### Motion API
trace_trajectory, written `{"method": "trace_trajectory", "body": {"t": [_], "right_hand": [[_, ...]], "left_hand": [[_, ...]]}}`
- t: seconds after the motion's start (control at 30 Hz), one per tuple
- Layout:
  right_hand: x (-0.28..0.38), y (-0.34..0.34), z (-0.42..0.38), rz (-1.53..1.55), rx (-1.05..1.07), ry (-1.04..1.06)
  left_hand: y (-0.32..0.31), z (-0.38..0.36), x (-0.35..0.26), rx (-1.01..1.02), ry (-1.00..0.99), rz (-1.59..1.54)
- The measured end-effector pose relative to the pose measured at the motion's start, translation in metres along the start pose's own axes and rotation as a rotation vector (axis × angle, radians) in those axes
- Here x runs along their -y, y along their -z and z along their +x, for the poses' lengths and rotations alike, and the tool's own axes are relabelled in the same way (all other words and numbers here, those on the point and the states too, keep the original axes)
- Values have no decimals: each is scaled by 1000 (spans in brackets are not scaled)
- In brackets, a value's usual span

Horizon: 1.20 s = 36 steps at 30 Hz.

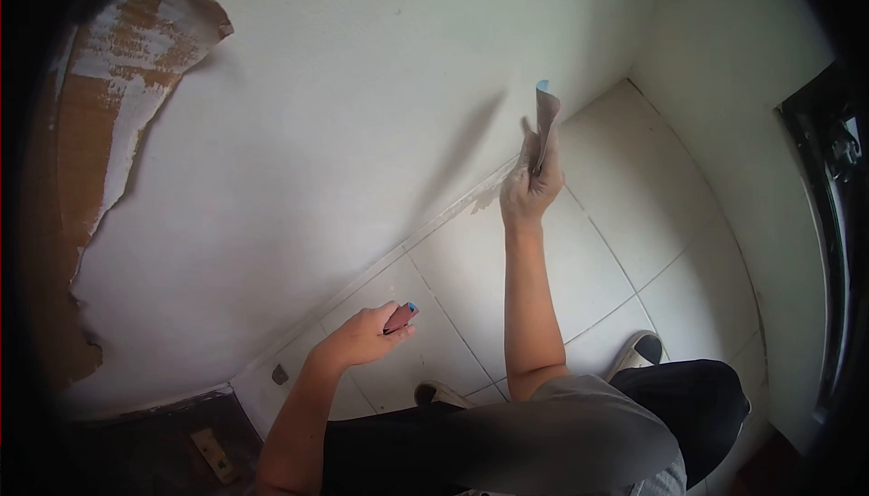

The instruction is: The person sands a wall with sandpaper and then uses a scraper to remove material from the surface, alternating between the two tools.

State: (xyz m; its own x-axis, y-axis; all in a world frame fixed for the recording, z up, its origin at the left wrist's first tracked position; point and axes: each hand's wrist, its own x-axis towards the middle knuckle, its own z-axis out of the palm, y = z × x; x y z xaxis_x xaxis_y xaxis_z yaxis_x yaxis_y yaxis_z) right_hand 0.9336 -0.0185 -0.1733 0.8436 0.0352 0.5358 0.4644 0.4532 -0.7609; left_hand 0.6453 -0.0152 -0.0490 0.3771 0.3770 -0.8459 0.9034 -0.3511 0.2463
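Note:
My right hand [532, 190] is raised beside the white wall [362, 107], with pale dust on its fingers. It is closed on a curled sheet of sandpaper [547, 120], brownish-grey with a light blue back at its upper end. Lower and to the left, my left hand [360, 338] grips a folded piece of sandpaper [398, 319], reddish-brown with a bit of blue at its tip. The left hand is above the floor tiles, apart from the wall. Part of its piece is hidden by the fingers.
White floor tiles [625, 215] meet the wall, with pale dust along the joint. Torn brown cardboard [109, 107] with white smears is at the left. A dark framed object [828, 161] stands right. A small block [214, 456] lies on a dark surface at lower left.

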Motion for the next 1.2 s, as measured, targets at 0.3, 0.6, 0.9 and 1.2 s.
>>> {"method": "trace_trajectory", "body": {"t": [0.3, 0.6, 0.9, 1.2], "right_hand": [[-10, 0, -17, -61, 362, -223], [-21, 26, -11, 427, 267, -453], [-18, 39, -4, 226, 164, -541], [-39, 39, -9, -187, 201, -90]], "left_hand": [[-4, 8, 1, 101, 72, 135], [-2, 14, -1, 82, 51, 92], [1, 14, -13, 96, 53, 127], [0, 13, -14, 80, 47, 116]]}}
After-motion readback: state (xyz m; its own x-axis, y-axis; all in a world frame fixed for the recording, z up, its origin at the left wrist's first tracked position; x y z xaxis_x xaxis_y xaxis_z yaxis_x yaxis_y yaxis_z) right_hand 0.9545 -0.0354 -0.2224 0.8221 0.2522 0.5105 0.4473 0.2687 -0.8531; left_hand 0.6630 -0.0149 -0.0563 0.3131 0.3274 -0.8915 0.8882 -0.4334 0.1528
